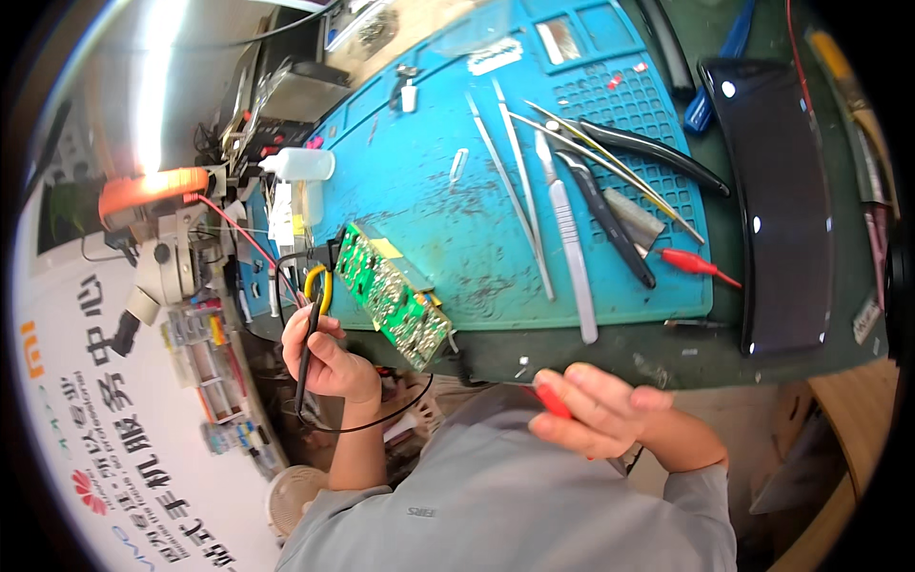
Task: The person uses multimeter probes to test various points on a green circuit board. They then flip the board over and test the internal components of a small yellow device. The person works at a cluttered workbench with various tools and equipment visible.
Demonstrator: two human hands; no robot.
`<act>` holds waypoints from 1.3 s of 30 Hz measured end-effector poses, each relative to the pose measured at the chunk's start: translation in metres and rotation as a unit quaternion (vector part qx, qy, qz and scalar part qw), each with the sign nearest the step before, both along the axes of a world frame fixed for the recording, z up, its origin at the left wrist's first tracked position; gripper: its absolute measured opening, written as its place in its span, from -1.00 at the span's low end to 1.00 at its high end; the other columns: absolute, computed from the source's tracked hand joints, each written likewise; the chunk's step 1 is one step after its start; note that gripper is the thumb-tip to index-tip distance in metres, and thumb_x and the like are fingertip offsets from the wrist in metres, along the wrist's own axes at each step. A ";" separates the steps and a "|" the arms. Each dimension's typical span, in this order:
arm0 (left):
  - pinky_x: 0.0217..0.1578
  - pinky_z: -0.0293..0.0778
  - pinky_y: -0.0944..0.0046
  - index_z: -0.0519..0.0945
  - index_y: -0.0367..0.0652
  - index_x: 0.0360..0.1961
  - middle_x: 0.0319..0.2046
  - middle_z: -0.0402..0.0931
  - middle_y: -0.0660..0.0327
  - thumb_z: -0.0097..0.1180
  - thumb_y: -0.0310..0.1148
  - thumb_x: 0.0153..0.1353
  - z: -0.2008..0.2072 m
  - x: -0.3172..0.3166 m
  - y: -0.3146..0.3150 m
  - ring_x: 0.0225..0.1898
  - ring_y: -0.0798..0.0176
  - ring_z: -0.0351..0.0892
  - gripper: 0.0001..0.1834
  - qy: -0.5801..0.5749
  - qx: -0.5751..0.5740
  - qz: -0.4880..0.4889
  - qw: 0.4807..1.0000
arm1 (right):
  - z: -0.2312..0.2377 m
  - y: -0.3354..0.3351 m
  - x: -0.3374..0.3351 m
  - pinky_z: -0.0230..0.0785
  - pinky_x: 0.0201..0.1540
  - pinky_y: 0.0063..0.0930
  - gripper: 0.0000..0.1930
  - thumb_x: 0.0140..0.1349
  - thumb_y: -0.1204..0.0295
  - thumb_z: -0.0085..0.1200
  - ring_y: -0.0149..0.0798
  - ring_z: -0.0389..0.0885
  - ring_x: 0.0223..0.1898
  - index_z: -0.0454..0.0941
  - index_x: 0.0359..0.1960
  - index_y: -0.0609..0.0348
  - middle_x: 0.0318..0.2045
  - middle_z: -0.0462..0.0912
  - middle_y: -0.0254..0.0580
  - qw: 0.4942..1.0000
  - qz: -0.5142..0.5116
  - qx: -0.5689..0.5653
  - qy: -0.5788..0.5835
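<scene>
While both hands are occupied, the green circuit board [396, 296] sits btwn them at the front edge of the blue mat [400, 172], far end over the mat, near end past its edge, long axis approx 11 to 5 o'clock. L hand [334, 364] is clearly nearer: board's just beside its fingers, at about 2 o'clock. Those fingers close round a slim black probe [306, 357] pointing roughly 12 to 6, w/ its cable [329, 431] curving off toward 3. R hand [600, 410] is well apart, w/ the board at approx 10 o'clock from it; fingers grip a red probe [553, 400]. Can't tell if either tip touches anything. Scalpel [572, 253] lies at about 12 from R hand.
</scene>
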State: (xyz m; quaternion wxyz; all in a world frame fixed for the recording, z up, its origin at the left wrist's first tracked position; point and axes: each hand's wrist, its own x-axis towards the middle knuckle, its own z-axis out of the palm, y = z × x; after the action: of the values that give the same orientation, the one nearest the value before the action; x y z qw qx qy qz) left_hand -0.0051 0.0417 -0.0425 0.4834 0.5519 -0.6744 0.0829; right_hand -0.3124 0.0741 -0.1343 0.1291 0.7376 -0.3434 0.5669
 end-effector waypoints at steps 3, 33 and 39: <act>-0.42 0.36 0.42 0.51 -0.28 0.03 -0.15 0.59 0.05 0.02 -0.16 0.54 0.000 0.005 0.003 -0.38 0.38 0.47 -0.65 0.037 -0.015 -0.049 0.998 | 0.019 0.009 0.007 -0.01 0.44 -0.22 -0.62 0.53 -0.05 -0.11 -0.41 0.70 -0.17 0.69 0.05 -0.24 -0.17 0.77 -0.53 0.996 -0.016 0.069 -0.045; -0.25 0.40 0.26 0.66 -0.13 -0.22 -0.19 0.71 0.20 0.40 -0.39 0.19 0.039 0.008 -0.038 -0.27 0.17 0.54 -0.82 0.119 0.184 -0.322 0.921 | 0.106 -0.039 0.056 0.36 -0.52 -0.48 -0.74 0.46 0.30 0.09 -0.30 0.54 -0.56 0.63 -0.36 0.18 -0.55 0.61 -0.25 0.951 0.096 0.237 -0.176; -0.25 0.31 0.27 0.68 -0.15 -0.28 -0.24 0.74 0.17 0.38 -0.30 0.22 0.041 0.006 -0.039 -0.31 0.22 0.48 -0.82 0.093 0.180 -0.316 0.927 | 0.107 -0.041 0.055 0.34 -0.55 -0.47 -0.75 0.42 0.29 0.13 -0.29 0.54 -0.58 0.65 -0.34 0.22 -0.54 0.61 -0.26 0.963 0.098 0.218 -0.127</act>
State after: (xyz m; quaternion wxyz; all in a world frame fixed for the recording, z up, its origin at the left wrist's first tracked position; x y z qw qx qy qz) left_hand 0.0009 0.0029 -0.0016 0.4381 0.3926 -0.7695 -0.2488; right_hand -0.2572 0.0331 -0.0277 -0.1358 0.6998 -0.3986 0.5770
